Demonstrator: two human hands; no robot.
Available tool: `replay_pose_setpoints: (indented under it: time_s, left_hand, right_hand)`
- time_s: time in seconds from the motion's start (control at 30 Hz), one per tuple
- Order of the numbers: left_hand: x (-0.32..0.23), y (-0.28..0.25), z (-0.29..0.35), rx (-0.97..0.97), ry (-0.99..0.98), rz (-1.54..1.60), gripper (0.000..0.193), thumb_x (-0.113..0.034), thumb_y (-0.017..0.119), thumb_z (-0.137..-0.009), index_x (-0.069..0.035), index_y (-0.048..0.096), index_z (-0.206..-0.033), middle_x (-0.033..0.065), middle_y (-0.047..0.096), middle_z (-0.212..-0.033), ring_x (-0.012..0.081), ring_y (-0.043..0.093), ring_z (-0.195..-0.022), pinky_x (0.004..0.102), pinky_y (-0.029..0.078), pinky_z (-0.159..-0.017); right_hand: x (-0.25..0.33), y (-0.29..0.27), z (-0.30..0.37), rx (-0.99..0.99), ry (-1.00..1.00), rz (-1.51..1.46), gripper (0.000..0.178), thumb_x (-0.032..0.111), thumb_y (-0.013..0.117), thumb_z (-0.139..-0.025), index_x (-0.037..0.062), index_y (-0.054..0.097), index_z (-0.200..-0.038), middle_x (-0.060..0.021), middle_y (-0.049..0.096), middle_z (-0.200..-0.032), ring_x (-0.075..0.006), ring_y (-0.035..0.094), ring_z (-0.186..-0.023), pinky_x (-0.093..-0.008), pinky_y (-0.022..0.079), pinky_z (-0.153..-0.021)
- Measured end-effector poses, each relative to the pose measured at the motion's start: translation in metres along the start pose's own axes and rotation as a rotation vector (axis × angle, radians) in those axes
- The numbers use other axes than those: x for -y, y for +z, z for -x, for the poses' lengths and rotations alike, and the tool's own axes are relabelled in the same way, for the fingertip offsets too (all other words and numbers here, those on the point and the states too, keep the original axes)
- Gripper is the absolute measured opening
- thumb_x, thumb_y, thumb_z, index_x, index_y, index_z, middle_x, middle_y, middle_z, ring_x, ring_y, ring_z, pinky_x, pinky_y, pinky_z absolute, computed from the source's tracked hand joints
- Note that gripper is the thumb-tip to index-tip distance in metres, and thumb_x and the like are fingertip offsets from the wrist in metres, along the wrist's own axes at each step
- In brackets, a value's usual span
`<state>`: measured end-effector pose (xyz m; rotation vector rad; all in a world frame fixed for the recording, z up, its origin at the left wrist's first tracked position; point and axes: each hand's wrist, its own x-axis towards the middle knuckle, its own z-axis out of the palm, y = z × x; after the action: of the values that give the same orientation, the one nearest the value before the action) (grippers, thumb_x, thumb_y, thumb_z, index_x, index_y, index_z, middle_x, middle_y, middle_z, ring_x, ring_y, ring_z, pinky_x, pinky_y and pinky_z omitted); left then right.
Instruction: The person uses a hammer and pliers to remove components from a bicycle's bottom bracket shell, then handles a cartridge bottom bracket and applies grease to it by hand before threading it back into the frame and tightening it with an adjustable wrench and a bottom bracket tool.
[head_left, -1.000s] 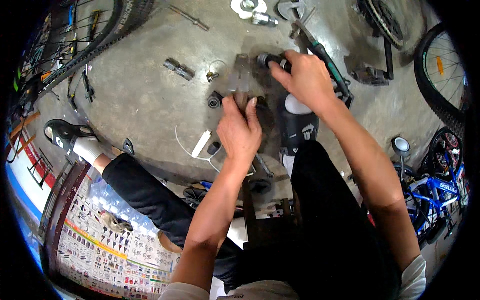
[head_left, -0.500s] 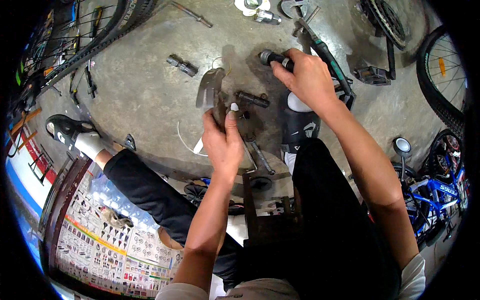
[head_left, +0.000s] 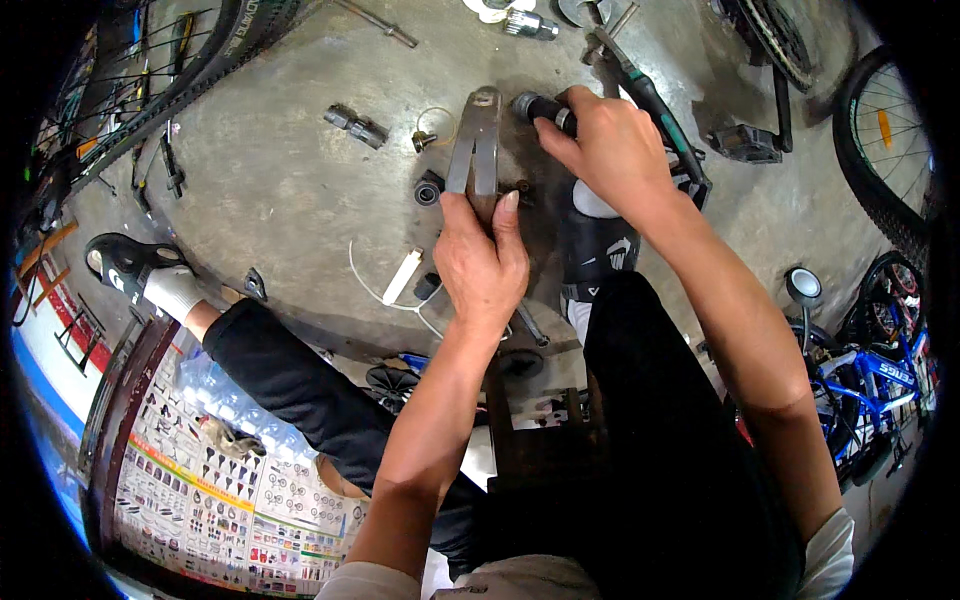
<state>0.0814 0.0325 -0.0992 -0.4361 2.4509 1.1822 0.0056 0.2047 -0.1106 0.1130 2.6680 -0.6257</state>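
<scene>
The left hand (head_left: 483,262) grips a forked steel tool (head_left: 483,120) just left of the black cylinder (head_left: 541,109) clasped in the right hand (head_left: 618,140), so a slackening hold could let that steel slip rightward into those knuckles.

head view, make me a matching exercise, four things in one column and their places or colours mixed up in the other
Column one
1. metal tool
2. black cylinder
3. poster
4. bicycle frame

Column two
a. at lower left
b. in the right hand
c. blue
d. in the left hand

Pairs: 1-d, 2-b, 3-a, 4-c
</scene>
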Motion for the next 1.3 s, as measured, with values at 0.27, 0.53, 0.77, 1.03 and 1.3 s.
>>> replay_pose_setpoints:
  time_s: [0.27, 0.53, 0.77, 1.03, 1.3]
  left_hand:
    - [0.007, 0.003, -0.013, -0.04, 0.067, -0.143, 0.037, -0.026, 0.063, -0.101, 0.003, 0.051, -0.122, 0.0241, 0.066, -0.088, 0.0433, 0.066, -0.076, 0.0457, 0.05, -0.068]
    - [0.015, 0.01, -0.022, 0.06, 0.07, -0.262, 0.036, -0.024, 0.065, -0.098, 0.004, 0.053, -0.116, 0.0297, 0.065, -0.086, 0.0512, 0.062, -0.078, 0.05, 0.049, -0.067]
    - [0.004, 0.0, -0.016, -0.132, 0.25, 0.093, 0.031, -0.021, 0.062, -0.1, 0.005, 0.052, -0.112, 0.0243, 0.063, -0.079, 0.0414, 0.062, -0.07, 0.0437, 0.049, -0.066]
    - [0.015, 0.005, -0.013, -0.029, 0.098, -0.149, 0.033, -0.026, 0.062, -0.1, 0.004, 0.053, -0.11, 0.0286, 0.064, -0.086, 0.0512, 0.062, -0.079, 0.0503, 0.049, -0.068]
    - [0.011, 0.003, -0.016, -0.009, 0.185, -0.076, 0.035, -0.025, 0.064, -0.099, 0.003, 0.052, -0.116, 0.027, 0.064, -0.085, 0.0464, 0.062, -0.072, 0.0458, 0.049, -0.066]
  right_hand:
    - [0.004, -0.005, 0.001, -0.008, -0.042, 0.048, 0.039, 0.036, 0.071, -0.088, -0.0021, 0.064, -0.082, -0.0247, 0.067, -0.07, -0.043, 0.069, -0.069, -0.0493, 0.057, -0.062]
    - [0.002, -0.003, -0.003, -0.025, -0.058, 0.066, 0.038, 0.036, 0.071, -0.088, -0.0014, 0.064, -0.083, -0.024, 0.067, -0.07, -0.0427, 0.07, -0.069, -0.0485, 0.057, -0.061]
    - [0.005, -0.008, -0.001, -0.025, -0.072, 0.111, 0.038, 0.036, 0.072, -0.086, -0.0013, 0.065, -0.085, -0.0218, 0.069, -0.074, -0.0409, 0.071, -0.071, -0.0474, 0.058, -0.062]
    - [0.008, -0.007, -0.002, 0.01, -0.039, 0.061, 0.037, 0.034, 0.073, -0.086, -0.0019, 0.065, -0.085, -0.0222, 0.07, -0.079, -0.0413, 0.071, -0.073, -0.0475, 0.058, -0.063]
    - [0.008, -0.007, -0.004, 0.015, -0.036, 0.081, 0.037, 0.034, 0.073, -0.086, -0.0015, 0.064, -0.085, -0.0226, 0.071, -0.079, -0.0417, 0.071, -0.072, -0.0483, 0.058, -0.064]
